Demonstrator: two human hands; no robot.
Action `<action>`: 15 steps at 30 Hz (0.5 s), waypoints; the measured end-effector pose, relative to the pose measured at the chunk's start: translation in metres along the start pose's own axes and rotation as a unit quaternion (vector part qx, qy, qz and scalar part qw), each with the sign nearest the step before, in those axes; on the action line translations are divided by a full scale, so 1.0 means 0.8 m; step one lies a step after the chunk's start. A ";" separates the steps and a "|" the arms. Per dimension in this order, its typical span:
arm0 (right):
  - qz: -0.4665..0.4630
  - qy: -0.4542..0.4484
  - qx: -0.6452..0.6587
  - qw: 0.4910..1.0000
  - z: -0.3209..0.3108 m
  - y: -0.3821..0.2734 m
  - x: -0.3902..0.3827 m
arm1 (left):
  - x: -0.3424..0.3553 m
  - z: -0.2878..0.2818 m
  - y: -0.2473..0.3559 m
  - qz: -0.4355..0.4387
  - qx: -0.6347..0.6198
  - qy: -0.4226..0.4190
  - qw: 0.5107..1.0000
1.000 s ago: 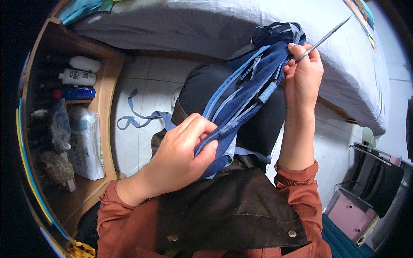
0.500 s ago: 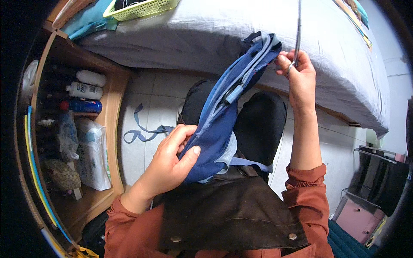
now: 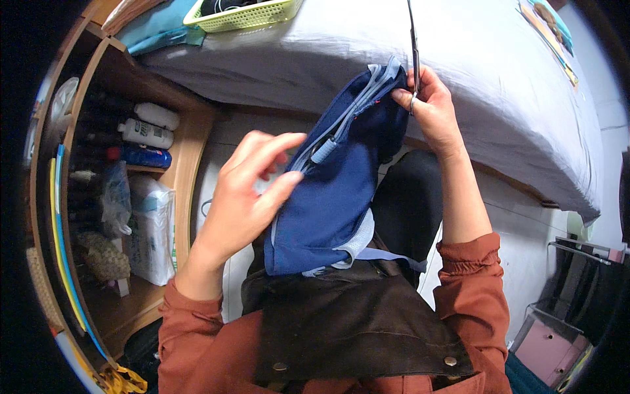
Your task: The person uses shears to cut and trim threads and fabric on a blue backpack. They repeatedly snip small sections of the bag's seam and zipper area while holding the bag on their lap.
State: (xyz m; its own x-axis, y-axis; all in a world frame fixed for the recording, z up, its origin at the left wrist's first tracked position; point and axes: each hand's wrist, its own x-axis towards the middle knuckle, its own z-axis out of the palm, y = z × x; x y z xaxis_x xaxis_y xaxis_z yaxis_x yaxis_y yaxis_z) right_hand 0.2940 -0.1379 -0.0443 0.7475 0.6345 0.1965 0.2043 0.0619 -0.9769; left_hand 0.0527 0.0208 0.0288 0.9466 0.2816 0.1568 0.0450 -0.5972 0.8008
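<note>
A sheeted bed [image 3: 505, 111] and wooden shelf unit [image 3: 190, 141] suggest a home bedroom.

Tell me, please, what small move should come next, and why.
I would perhaps pinch the blue cloth at its left edge with the left hand: that hand is open beside the edge, thumb and forefinger apart, while the right hand holds the scissors and, it seems, the cloth's upper end. A second grip would probably steady it.

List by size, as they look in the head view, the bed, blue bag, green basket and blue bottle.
1. Bed
2. Blue bag
3. Green basket, though the upper edge cuts it off
4. Blue bottle
</note>
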 end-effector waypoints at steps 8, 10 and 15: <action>0.030 -0.009 0.028 0.999 0.004 -0.004 -0.009 | 0.048 0.021 -0.025 0.141 0.117 -0.114 0.976; 0.026 -0.005 0.025 0.999 0.005 -0.004 -0.010 | 0.049 0.026 -0.029 0.176 0.095 -0.104 0.974; 0.018 -0.009 0.003 1.000 0.010 -0.002 -0.007 | 0.048 0.035 -0.027 0.131 0.065 -0.122 0.982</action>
State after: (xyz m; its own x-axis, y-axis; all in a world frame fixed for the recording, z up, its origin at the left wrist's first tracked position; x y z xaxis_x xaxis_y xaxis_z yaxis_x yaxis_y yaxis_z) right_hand 0.2847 -0.1355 -0.0446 0.7424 0.6505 0.1604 0.1747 0.0432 -0.9837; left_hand 0.0967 0.0234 0.0008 0.9786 -0.0735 0.1922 -0.1853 -0.7209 0.6679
